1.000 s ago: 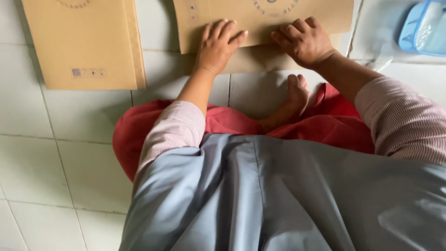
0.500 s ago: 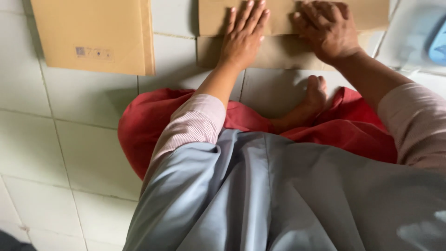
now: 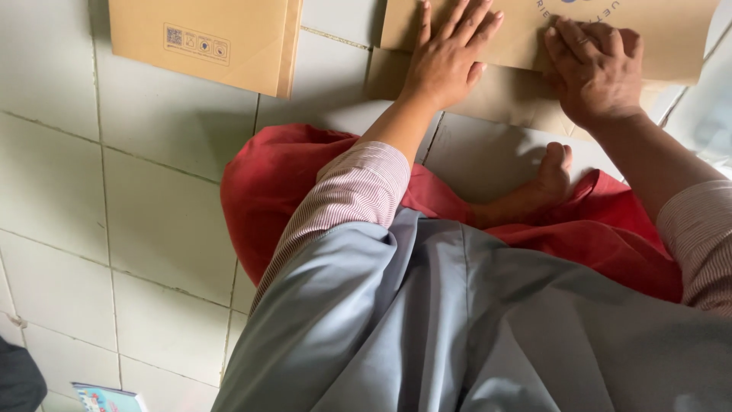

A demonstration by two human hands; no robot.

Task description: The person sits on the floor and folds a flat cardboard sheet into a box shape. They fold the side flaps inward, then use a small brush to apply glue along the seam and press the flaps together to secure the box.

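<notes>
I sit on a tiled floor in grey and red clothing. A flat brown cardboard sheet [image 3: 671,38] lies in front of me at the top of the head view. My left hand [image 3: 450,53] rests flat on it, palm down, fingers spread. My right hand [image 3: 595,69] presses on the same sheet with its fingers curled at a fold; a lighter flap [image 3: 511,95] shows below the hands. My bare foot [image 3: 534,191] sticks out from the red cloth just below the sheet.
A stack of flat brown cardboard pieces [image 3: 206,38] lies on the pale floor tiles [image 3: 152,229] at upper left. A small colourful booklet [image 3: 107,398] and a dark object [image 3: 17,378] sit at the bottom left corner.
The view has shifted so the hands and cardboard sit higher in frame. The blue object at upper right has left the view. Both hands stay pressed on the sheet.
</notes>
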